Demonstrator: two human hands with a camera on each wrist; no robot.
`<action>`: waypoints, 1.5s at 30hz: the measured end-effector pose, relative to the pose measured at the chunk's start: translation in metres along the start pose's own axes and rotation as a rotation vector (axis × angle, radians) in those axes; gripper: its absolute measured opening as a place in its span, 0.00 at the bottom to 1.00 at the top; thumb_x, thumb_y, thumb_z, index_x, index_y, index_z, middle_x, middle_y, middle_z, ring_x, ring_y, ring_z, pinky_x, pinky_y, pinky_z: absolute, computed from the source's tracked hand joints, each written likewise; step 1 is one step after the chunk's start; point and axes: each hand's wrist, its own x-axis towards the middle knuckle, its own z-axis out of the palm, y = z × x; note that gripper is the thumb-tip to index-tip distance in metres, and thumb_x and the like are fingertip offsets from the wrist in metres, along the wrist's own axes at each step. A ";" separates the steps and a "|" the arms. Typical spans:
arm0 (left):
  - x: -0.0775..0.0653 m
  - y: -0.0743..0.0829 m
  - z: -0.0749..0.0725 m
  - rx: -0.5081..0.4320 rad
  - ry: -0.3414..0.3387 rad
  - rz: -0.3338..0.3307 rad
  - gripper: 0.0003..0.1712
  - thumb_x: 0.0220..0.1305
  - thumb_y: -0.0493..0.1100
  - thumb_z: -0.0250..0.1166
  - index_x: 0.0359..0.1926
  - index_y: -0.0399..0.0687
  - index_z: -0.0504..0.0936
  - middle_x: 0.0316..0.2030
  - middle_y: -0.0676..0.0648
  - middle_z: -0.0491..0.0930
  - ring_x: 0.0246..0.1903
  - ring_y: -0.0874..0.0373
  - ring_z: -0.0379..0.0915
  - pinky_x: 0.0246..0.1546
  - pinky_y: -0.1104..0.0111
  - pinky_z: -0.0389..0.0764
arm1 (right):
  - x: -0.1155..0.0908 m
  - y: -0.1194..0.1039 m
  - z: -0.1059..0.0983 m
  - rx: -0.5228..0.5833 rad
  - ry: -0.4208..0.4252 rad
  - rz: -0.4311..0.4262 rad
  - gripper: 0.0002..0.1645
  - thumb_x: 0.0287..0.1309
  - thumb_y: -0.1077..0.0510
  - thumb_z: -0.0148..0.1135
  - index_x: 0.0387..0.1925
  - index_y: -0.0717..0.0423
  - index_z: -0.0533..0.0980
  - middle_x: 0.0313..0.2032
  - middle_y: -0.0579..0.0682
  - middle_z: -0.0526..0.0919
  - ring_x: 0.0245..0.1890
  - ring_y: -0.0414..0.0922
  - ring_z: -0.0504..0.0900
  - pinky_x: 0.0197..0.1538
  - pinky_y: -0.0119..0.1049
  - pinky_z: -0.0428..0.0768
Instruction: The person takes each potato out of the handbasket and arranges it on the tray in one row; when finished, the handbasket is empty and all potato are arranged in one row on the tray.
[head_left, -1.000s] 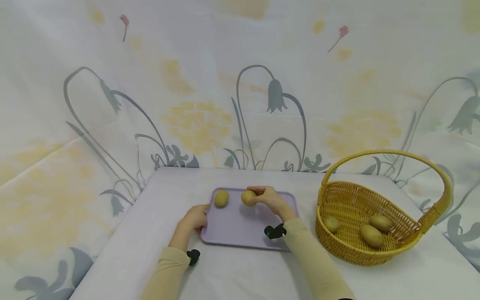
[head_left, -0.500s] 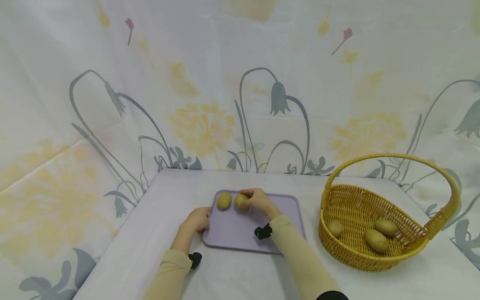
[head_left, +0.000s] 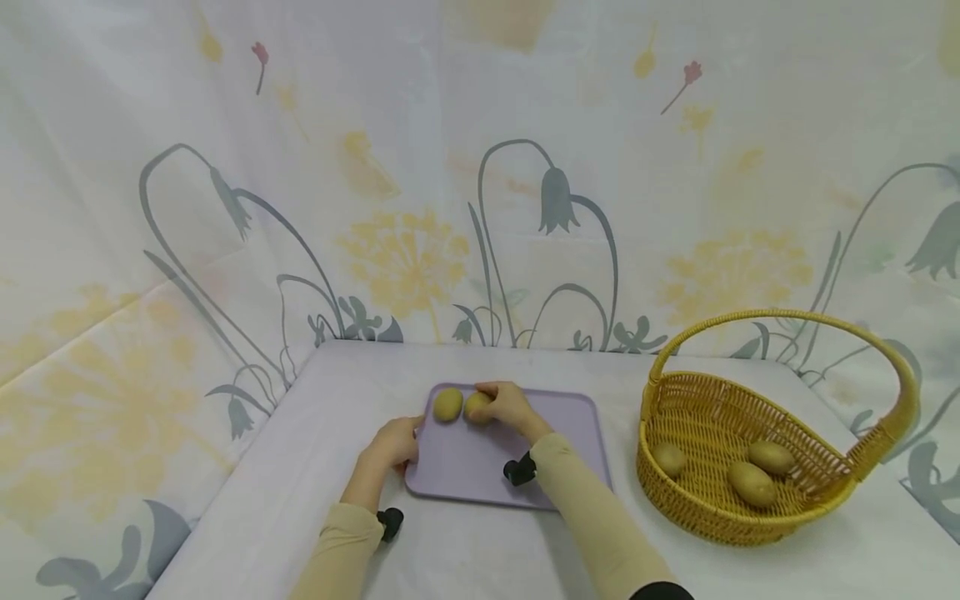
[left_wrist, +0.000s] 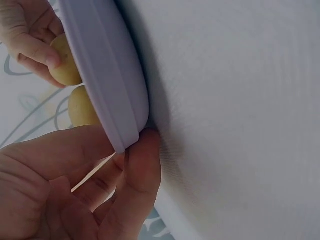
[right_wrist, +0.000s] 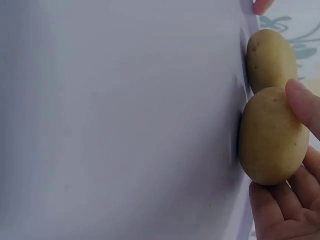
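Observation:
A purple tray point(head_left: 468, 467) lies on the white-covered table. My left hand point(head_left: 393, 443) pinches its left edge; in the left wrist view the thumb is on the rim and the fingers point(left_wrist: 142, 167) are beneath it. Near the tray's far left corner sits one potato point(head_left: 447, 405). Just right of it, my right hand point(head_left: 513, 408) holds a second potato point(head_left: 477, 407) between thumb and fingers. Seen from the right wrist, this held potato point(right_wrist: 274, 136) is low at the tray surface and overlaps the other potato point(right_wrist: 271, 59) behind; whether they touch I cannot tell.
To the right of the tray stands a yellow wicker basket point(head_left: 705, 521) with a tall arched handle point(head_left: 780, 314). Inside it lie three potatoes point(head_left: 752, 483). Behind the table hangs a flower-patterned cloth point(head_left: 450, 183).
My right hand has moved left over the tray with its potato, bringing it down close beside the first one. The left hand stays on the tray's edge. The view has shifted slightly.

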 end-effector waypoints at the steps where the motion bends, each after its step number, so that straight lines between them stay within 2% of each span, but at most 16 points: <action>1: 0.000 0.001 0.000 -0.002 -0.002 0.001 0.42 0.41 0.21 0.57 0.64 0.37 0.64 0.26 0.44 0.72 0.11 0.59 0.65 0.12 0.69 0.77 | -0.002 0.000 -0.001 0.008 0.003 0.000 0.37 0.39 0.65 0.71 0.55 0.69 0.71 0.55 0.62 0.74 0.55 0.54 0.72 0.61 0.44 0.68; 7: -0.002 0.000 -0.001 -0.001 -0.001 0.008 0.43 0.41 0.21 0.57 0.64 0.36 0.64 0.30 0.42 0.74 0.12 0.58 0.66 0.12 0.69 0.77 | -0.013 -0.011 -0.017 0.078 0.043 0.009 0.39 0.42 0.65 0.70 0.58 0.68 0.68 0.58 0.60 0.71 0.60 0.57 0.67 0.64 0.45 0.65; 12: -0.006 -0.002 -0.009 -0.006 0.006 0.004 0.43 0.41 0.21 0.56 0.64 0.34 0.63 0.27 0.43 0.73 0.12 0.58 0.66 0.13 0.68 0.78 | -0.029 -0.025 -0.047 0.141 0.068 -0.009 0.36 0.45 0.62 0.70 0.58 0.63 0.70 0.58 0.57 0.72 0.60 0.55 0.68 0.61 0.44 0.69; 17: -0.009 -0.004 -0.019 -0.007 0.003 0.006 0.43 0.41 0.21 0.56 0.65 0.32 0.61 0.27 0.43 0.71 0.14 0.58 0.66 0.14 0.68 0.78 | -0.063 -0.035 -0.086 0.218 0.063 -0.020 0.37 0.48 0.59 0.68 0.61 0.61 0.68 0.60 0.58 0.69 0.62 0.54 0.65 0.62 0.44 0.68; 21: -0.010 -0.005 -0.026 0.003 0.014 0.003 0.42 0.41 0.22 0.56 0.65 0.31 0.60 0.27 0.42 0.72 0.13 0.59 0.65 0.14 0.68 0.78 | -0.095 -0.034 -0.115 0.224 0.110 -0.037 0.36 0.50 0.59 0.66 0.62 0.62 0.66 0.62 0.59 0.67 0.64 0.54 0.63 0.63 0.45 0.66; 24: -0.009 -0.006 -0.029 0.015 0.022 -0.001 0.42 0.42 0.22 0.55 0.65 0.31 0.60 0.33 0.38 0.75 0.12 0.59 0.65 0.14 0.69 0.78 | -0.117 -0.031 -0.133 0.207 0.157 -0.034 0.35 0.52 0.58 0.65 0.61 0.63 0.67 0.62 0.60 0.67 0.64 0.55 0.62 0.63 0.45 0.66; 27: -0.006 -0.007 -0.028 0.016 0.019 -0.010 0.42 0.43 0.22 0.55 0.65 0.31 0.59 0.36 0.36 0.75 0.13 0.57 0.67 0.14 0.68 0.78 | -0.138 -0.028 -0.150 0.178 0.216 -0.025 0.35 0.53 0.57 0.65 0.61 0.64 0.67 0.61 0.60 0.68 0.62 0.54 0.65 0.60 0.35 0.70; 28: -0.006 -0.007 -0.028 0.013 0.015 -0.015 0.42 0.43 0.22 0.55 0.65 0.32 0.59 0.36 0.36 0.75 0.14 0.57 0.68 0.14 0.68 0.78 | -0.145 -0.027 -0.156 0.166 0.239 -0.020 0.34 0.53 0.56 0.65 0.61 0.63 0.67 0.60 0.60 0.69 0.61 0.51 0.67 0.59 0.31 0.71; 32: -0.004 -0.005 -0.024 0.000 0.003 -0.027 0.43 0.43 0.22 0.55 0.66 0.32 0.59 0.34 0.37 0.75 0.16 0.55 0.70 0.15 0.68 0.78 | -0.167 -0.024 -0.184 0.162 0.342 -0.037 0.35 0.54 0.54 0.64 0.61 0.64 0.67 0.53 0.44 0.77 0.55 0.39 0.73 0.50 0.18 0.71; 34: -0.004 -0.004 -0.022 -0.001 -0.002 -0.026 0.43 0.43 0.22 0.56 0.66 0.32 0.59 0.34 0.37 0.75 0.17 0.55 0.70 0.15 0.68 0.79 | -0.173 -0.022 -0.199 0.186 0.380 -0.041 0.34 0.55 0.53 0.63 0.61 0.63 0.66 0.50 0.36 0.78 0.52 0.32 0.74 0.52 0.19 0.70; 35: -0.004 -0.003 -0.021 -0.001 -0.004 -0.023 0.43 0.43 0.22 0.56 0.66 0.32 0.59 0.34 0.37 0.74 0.16 0.55 0.69 0.15 0.68 0.79 | -0.174 -0.022 -0.206 0.213 0.390 -0.040 0.35 0.55 0.53 0.63 0.62 0.64 0.66 0.48 0.32 0.77 0.52 0.32 0.73 0.55 0.21 0.69; 38: -0.004 -0.002 -0.017 -0.004 -0.009 -0.022 0.43 0.43 0.22 0.56 0.65 0.32 0.59 0.32 0.39 0.73 0.16 0.56 0.68 0.15 0.68 0.79 | -0.173 -0.018 -0.224 0.276 0.403 -0.013 0.36 0.56 0.53 0.62 0.64 0.61 0.64 0.50 0.32 0.77 0.52 0.29 0.72 0.64 0.29 0.64; 41: -0.004 0.000 -0.013 -0.004 -0.014 -0.011 0.43 0.42 0.22 0.56 0.65 0.32 0.60 0.31 0.40 0.73 0.15 0.57 0.66 0.15 0.68 0.78 | -0.170 -0.009 -0.236 0.287 0.402 0.026 0.38 0.56 0.51 0.62 0.65 0.59 0.62 0.48 0.30 0.76 0.51 0.28 0.72 0.66 0.37 0.61; 43: -0.004 0.001 -0.010 -0.010 -0.025 -0.002 0.43 0.41 0.22 0.56 0.65 0.31 0.60 0.30 0.41 0.72 0.15 0.58 0.65 0.14 0.68 0.78 | -0.170 0.002 -0.242 0.281 0.374 0.055 0.37 0.57 0.50 0.60 0.66 0.57 0.62 0.47 0.28 0.75 0.49 0.26 0.72 0.64 0.34 0.64; 45: -0.004 0.003 -0.005 -0.010 -0.036 0.010 0.43 0.41 0.22 0.57 0.65 0.31 0.60 0.29 0.42 0.71 0.14 0.59 0.64 0.14 0.69 0.78 | -0.171 0.014 -0.245 0.319 0.326 0.072 0.36 0.59 0.52 0.58 0.66 0.60 0.60 0.45 0.28 0.76 0.47 0.25 0.73 0.59 0.28 0.69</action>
